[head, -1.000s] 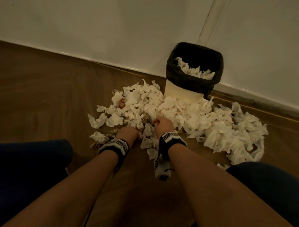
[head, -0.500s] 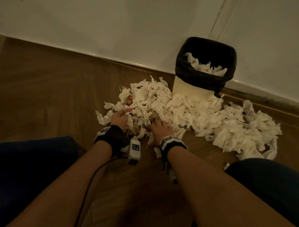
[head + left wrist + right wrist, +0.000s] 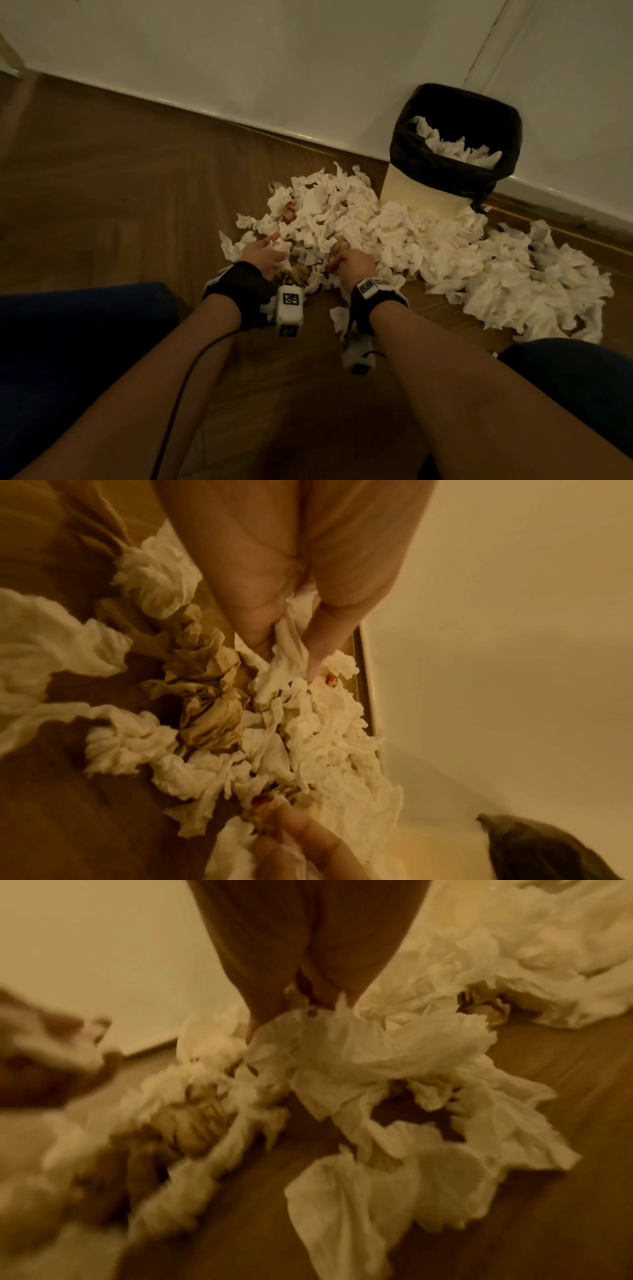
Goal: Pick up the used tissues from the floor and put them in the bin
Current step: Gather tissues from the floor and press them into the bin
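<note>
A big heap of crumpled white tissues [image 3: 394, 236] lies on the wooden floor in front of the bin [image 3: 421, 200], a white bin with a black liner and tissues [image 3: 455, 150] inside. My left hand [image 3: 262, 253] is at the heap's near left edge; in the left wrist view its thumb and finger [image 3: 322, 631] pinch a white tissue [image 3: 291, 647]. My right hand [image 3: 352, 262] is dug into the near middle of the heap, fingers curled round a bunch of white tissue [image 3: 359, 1047]. Brown stained tissues [image 3: 209, 696] lie between the hands.
The bin stands against the white wall [image 3: 274, 68] and its skirting. More tissues [image 3: 534, 284] spread to the right. One loose tissue [image 3: 339, 317] lies by my right wrist. My dark blue knees [image 3: 68, 329] flank the arms. Bare floor [image 3: 120, 205] lies left.
My left hand has turned thumb-up and moved up to the heap's left edge, taking hold of a tissue. The right hand stays buried in the heap. The view has shifted left.
</note>
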`<state>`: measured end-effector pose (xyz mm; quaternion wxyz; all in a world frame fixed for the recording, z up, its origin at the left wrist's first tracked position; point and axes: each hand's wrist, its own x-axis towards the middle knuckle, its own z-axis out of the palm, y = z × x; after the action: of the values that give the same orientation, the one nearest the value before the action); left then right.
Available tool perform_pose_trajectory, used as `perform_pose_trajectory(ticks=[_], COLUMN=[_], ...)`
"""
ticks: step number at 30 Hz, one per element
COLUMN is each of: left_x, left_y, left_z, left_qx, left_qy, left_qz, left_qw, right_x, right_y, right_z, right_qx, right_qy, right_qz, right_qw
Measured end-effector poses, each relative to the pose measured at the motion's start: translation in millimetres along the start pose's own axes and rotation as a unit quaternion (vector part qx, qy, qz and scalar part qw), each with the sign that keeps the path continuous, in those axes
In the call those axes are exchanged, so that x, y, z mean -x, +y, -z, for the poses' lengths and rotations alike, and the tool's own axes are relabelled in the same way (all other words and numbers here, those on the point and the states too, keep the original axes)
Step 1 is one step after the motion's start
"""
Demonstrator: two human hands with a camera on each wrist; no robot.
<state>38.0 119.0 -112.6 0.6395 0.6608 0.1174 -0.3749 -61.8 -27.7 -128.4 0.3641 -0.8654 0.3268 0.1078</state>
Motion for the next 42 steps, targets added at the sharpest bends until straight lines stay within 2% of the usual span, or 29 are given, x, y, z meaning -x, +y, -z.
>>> perform_pose_trajectory(ticks=[3,5,6,8,9,14,15,17,18,19,20,23,24,25,27,31,34,35,37,38,40,42], left_x=[4.1,6.8,8.7,12.5,14.6,19.9,20.0,19.7,19.7,19.4,18.9,18.8,18.6,18.9,19.0,18.6,18.8,18.8,19.9,21.0,22.7,24.5], left_y=[1.3,3.3,4.6,5.7,5.6,5.3,5.3,4.5,3.8,3.2,2.7,2.7,2.7,2.8,2.1,1.4,1.5,1.7,2.6,3.4,5.1,7.8], left_z=[0.8,-0.7,-2.3,-6.7,-8.6,-13.4,-14.2,-15.9,-16.8,-17.3,-17.5,-17.6,-17.7,-17.6,-17.4,-18.7,-19.6,-19.8,-20.7,-21.7,-24.3,-27.4], left_qx=[0.077,0.100,0.101,0.109,0.120,0.162,0.161,0.153,0.151,0.150,0.149,0.148,0.148,0.146,0.136,0.102,0.104,0.108,0.108,0.105,0.107,0.122], left_qy=[-0.036,-0.062,-0.062,-0.052,-0.050,-0.059,-0.051,-0.035,-0.031,-0.030,-0.031,-0.035,-0.036,-0.036,-0.037,-0.029,-0.034,-0.036,-0.034,-0.034,-0.034,-0.042], left_qz=[0.031,0.036,0.032,0.016,0.010,0.000,-0.005,-0.017,-0.021,-0.024,-0.023,-0.019,-0.020,-0.022,-0.025,-0.024,-0.024,-0.023,-0.024,-0.027,-0.026,-0.018], left_qw=[0.996,0.992,0.992,0.993,0.991,0.985,0.986,0.987,0.988,0.988,0.988,0.988,0.988,0.988,0.990,0.994,0.994,0.993,0.993,0.994,0.993,0.991], right_x=[-0.9,0.5,1.9,4.0,5.0,12.1,13.2,11.1,10.8,13.0,14.9,20.5,19.9,18.7,15.9,17.0,19.5,20.1,21.8,23.1,22.3,23.1], right_y=[1.6,-1.3,-3.3,-2.8,-0.7,-0.4,-1.6,-2.9,-3.0,-3.7,-4.2,-8.1,-9.7,-10.0,-12.9,-14.4,-13.3,-11.2,-8.9,-8.8,-6.5,-9.7], right_z=[6.2,12.2,16.5,21.3,22.5,35.6,38.8,43.4,45.7,48.2,50.8,55.1,54.7,54.7,55.7,58.3,60.4,60.4,58.1,58.0,58.1,62.1], right_qx=[-0.226,-0.332,-0.393,-0.526,-0.567,-0.641,-0.674,-0.758,-0.771,-0.770,-0.752,-0.618,-0.602,-0.615,-0.670,-0.696,-0.734,-0.724,-0.659,-0.651,-0.668,-0.720], right_qy=[0.064,0.060,0.052,0.032,0.022,-0.019,-0.033,-0.043,-0.034,-0.033,-0.035,-0.053,-0.047,-0.044,-0.040,-0.057,-0.057,-0.050,-0.054,-0.065,-0.074,-0.091], right_qz=[-0.057,-0.080,-0.098,-0.114,-0.107,-0.125,-0.146,-0.170,-0.167,-0.154,-0.143,-0.150,-0.152,-0.146,-0.147,-0.174,-0.184,-0.181,-0.167,-0.154,-0.136,-0.147], right_qw=[0.970,0.938,0.913,0.842,0.816,0.757,0.723,0.628,0.614,0.619,0.643,0.770,0.782,0.774,0.726,0.694,0.651,0.664,0.731,0.740,0.728,0.672])
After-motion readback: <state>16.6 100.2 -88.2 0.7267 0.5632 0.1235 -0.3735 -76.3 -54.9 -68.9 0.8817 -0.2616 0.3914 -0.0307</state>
